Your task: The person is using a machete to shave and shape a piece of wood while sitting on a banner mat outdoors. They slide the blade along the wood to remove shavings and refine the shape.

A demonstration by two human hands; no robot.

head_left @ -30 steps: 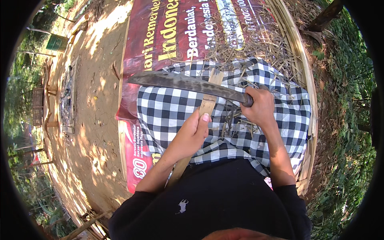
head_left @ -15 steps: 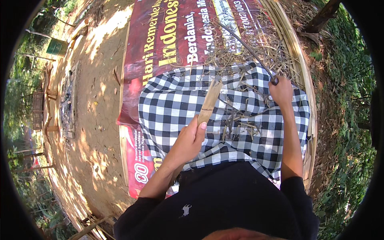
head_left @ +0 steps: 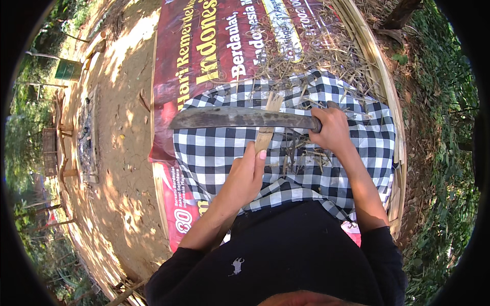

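Over the checked cloth (head_left: 217, 160), amid loose shavings (head_left: 319, 159), a bamboo strip (head_left: 264, 139) is pinched between fingers of the left hand (head_left: 246, 176), partly hidden by the machete (head_left: 240, 118), its lower end by the forearm (head_left: 214, 217). The right hand (head_left: 329, 127) has fingers wrapped round the handle (head_left: 317, 124); the blade, pointing away half a second ago, now lies crosswise.

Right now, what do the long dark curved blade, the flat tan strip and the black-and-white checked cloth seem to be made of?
Long dark curved blade: metal, probably steel, its finish dull, blotchy grey.
Flat tan strip: likely bamboo or wood, unpainted, given its straw colour and jagged end.
Black-and-white checked cloth: woven fabric, perhaps cotton, matte, with soft folds.
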